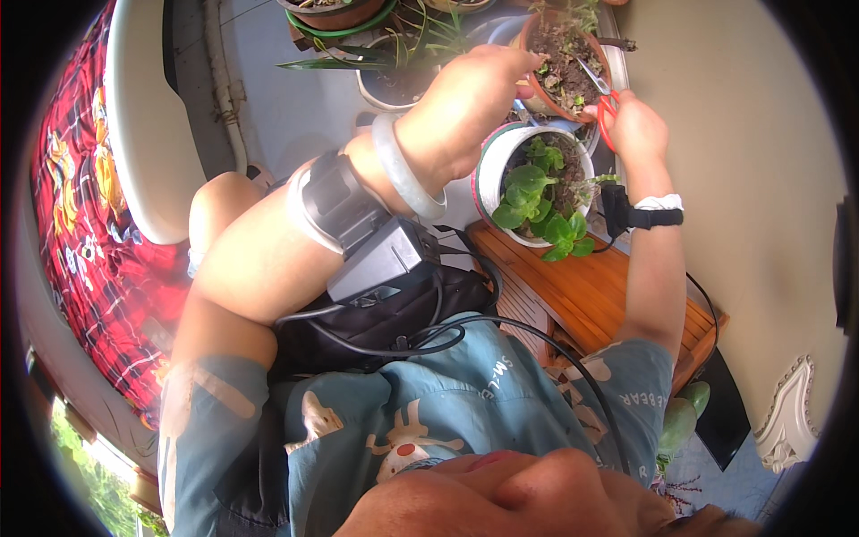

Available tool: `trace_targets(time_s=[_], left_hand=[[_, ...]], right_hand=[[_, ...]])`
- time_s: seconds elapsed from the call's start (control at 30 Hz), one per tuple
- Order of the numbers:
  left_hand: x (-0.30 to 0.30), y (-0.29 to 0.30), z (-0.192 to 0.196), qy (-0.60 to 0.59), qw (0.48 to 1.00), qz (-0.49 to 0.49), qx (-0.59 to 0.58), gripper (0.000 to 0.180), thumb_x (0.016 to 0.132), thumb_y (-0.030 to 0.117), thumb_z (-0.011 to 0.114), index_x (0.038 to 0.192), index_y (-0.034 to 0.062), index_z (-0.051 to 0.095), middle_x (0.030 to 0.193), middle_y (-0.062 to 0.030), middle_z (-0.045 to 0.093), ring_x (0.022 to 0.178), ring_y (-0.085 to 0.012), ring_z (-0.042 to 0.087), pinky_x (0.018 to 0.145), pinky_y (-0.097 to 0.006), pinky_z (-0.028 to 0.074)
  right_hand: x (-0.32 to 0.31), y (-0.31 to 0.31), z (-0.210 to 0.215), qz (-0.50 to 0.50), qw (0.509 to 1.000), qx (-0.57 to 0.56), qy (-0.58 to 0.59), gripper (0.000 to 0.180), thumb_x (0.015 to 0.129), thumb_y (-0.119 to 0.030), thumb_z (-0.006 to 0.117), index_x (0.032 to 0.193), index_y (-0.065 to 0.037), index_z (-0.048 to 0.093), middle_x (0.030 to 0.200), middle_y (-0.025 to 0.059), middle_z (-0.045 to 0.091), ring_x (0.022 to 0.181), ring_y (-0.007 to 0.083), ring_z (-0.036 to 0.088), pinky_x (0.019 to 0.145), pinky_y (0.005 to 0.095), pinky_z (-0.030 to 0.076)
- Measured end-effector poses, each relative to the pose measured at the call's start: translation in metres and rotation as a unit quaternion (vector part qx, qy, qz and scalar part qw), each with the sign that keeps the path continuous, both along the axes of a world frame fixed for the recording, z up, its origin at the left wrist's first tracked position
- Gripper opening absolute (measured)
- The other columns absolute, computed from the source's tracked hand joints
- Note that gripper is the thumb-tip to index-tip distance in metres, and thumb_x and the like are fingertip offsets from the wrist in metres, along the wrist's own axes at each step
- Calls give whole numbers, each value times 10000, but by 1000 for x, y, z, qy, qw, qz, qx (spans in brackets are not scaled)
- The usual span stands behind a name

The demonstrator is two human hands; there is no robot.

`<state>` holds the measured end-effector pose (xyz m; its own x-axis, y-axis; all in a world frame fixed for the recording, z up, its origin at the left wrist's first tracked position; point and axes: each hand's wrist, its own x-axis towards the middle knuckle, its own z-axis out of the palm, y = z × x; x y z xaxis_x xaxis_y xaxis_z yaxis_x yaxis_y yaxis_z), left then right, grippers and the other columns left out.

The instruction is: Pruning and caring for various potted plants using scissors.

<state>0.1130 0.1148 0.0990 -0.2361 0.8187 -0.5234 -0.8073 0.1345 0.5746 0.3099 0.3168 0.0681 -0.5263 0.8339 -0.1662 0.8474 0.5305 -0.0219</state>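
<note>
My right hand (637,134) is closed on the red handles of a pair of scissors (607,118). Their metal blades point up and to the left over the soil of a terracotta pot (534,88). Reaching in from the left, my left hand (479,94) has its fingertips bent together at that pot's left rim. Whatever they may pinch is hidden. Small, partly withered plants (583,16) grow in the pot. Just below both hands stands a white pot (489,183) with a leafy green plant (530,190).
A slatted wooden bench (573,286) lies under the white pot, against the beige wall (743,179). More potted plants stand at the top, one a spiky-leaved plant (420,40). Black cables (537,327) run across my lap. A red patterned cloth (80,224) hangs at the left.
</note>
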Motion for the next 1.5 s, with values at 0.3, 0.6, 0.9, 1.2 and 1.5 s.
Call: trace_targets(time_s=[0.3, 0.6, 0.9, 1.2, 1.5], left_hand=[[-1, -1, -4, 6, 1000, 1, 1, 242, 874, 222, 547, 1009, 31, 613, 983, -27, 600, 910, -130, 544, 867, -275, 399], [-1, 1, 0, -1, 1000, -2, -6, 243, 878, 214, 543, 1007, 19, 609, 977, -33, 598, 903, -136, 548, 871, -281, 405], [0, 0, 1, 2, 1000, -2, 3, 245, 878, 208, 542, 1008, 12, 609, 983, -39, 595, 913, -137, 545, 884, -280, 406], [0, 1, 3, -5, 1000, -1, -5, 240, 869, 211, 559, 1002, 19, 612, 978, -35, 594, 909, -133, 542, 874, -278, 407], [0, 1, -4, 1, 1000, -6, -3, 240, 865, 218, 550, 993, 27, 620, 971, -27, 605, 900, -122, 543, 852, -269, 403]], right_hand=[[-7, -19, 19, 90, 962, 135, -218, 490, 722, -489, 685, 948, -72, 562, 812, 121, 646, 782, 280, 636, 665, 401, 511], [14, 16, -2, 274, 894, 327, -135, 426, 683, -439, 705, 893, -105, 545, 766, 60, 600, 728, 233, 608, 668, 343, 496], [-15, 14, 4, 362, 852, 356, -128, 382, 690, -404, 695, 873, -109, 538, 739, 48, 578, 693, 209, 603, 647, 318, 482], [-13, 12, 2, 334, 867, 331, -163, 358, 692, -407, 694, 847, -112, 561, 682, 46, 601, 627, 193, 607, 596, 303, 496], [21, 14, 11, 301, 893, 319, -100, 387, 691, -415, 693, 919, -129, 565, 752, 32, 603, 713, 208, 605, 641, 326, 495]])
